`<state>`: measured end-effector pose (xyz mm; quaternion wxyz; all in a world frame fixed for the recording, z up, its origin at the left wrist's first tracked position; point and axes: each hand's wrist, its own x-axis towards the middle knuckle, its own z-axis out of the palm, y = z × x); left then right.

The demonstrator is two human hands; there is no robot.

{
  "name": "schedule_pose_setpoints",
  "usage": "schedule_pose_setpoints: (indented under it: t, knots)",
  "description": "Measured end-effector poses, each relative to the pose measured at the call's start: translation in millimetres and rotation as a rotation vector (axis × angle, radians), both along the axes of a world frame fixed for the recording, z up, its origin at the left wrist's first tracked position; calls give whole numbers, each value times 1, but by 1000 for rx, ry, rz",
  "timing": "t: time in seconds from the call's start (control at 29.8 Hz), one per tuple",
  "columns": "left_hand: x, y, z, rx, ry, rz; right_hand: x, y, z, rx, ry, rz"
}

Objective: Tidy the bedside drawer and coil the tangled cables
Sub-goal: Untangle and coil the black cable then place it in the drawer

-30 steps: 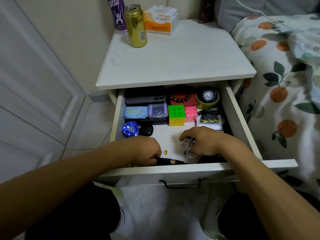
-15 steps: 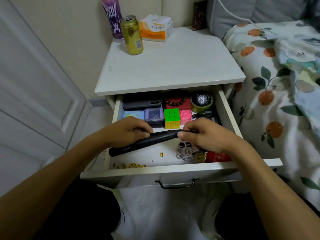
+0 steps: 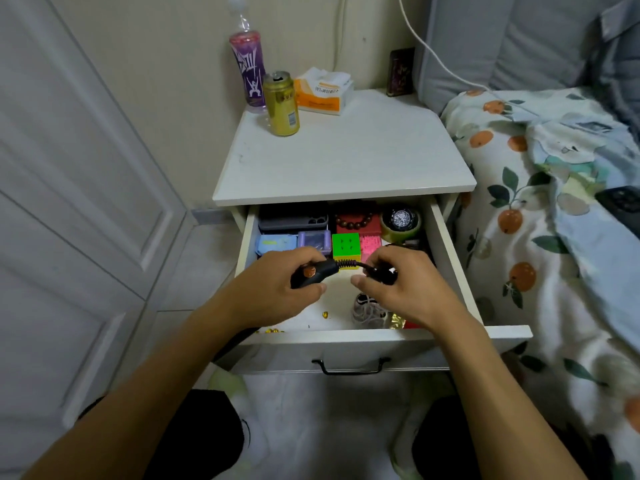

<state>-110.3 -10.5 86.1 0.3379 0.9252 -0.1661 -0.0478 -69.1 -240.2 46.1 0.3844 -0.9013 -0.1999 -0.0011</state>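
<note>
The white bedside drawer (image 3: pixel 349 348) stands pulled open. Above its middle, my left hand (image 3: pixel 277 289) grips the end of a black corded device (image 3: pixel 313 271) with a copper button. A black cable (image 3: pixel 349 263) with a ribbed strain relief runs from it into my right hand (image 3: pixel 401 289), which is closed on the cable's bunched part. Below my right hand a pale tangled cable (image 3: pixel 365 311) lies on the drawer floor. The rest of the device is hidden under my left forearm.
At the drawer's back sit a phone case (image 3: pixel 292 220), small boxes (image 3: pixel 277 244), a colour cube (image 3: pixel 345 244), beads (image 3: pixel 353 223) and a watch (image 3: pixel 401 218). Small gold bits (image 3: pixel 325 314) lie loose. A can (image 3: pixel 281 103), bottle (image 3: pixel 248 69) and tissues (image 3: pixel 323 91) stand on the nightstand top. The bed (image 3: pixel 554 202) is at the right.
Both hands lifted the black device out of the drawer's front. The left hand slid to its corded end, and the right hand now holds the cable.
</note>
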Motion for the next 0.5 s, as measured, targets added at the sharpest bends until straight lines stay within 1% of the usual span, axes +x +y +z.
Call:
schedule_pose_setpoints:
  t: [0.07,0.13,0.23,0.37,0.44,0.5]
  knots:
    - [-6,1,5,-49,22,22,-4,-2,1,68,-23,-44]
    - [-17,4,10,-129,63,43,-18,5,5,211,-37,-66]
    - [-39,7,14,-277,135,69,-43,7,14,355,-28,-35]
    - [-84,22,9,-462,236,87,-85,10,31,453,57,73]
    - [-98,22,2,-526,261,107,-99,17,34,487,108,123]
    - [-107,20,-5,-559,263,145,-109,26,33,479,132,152]
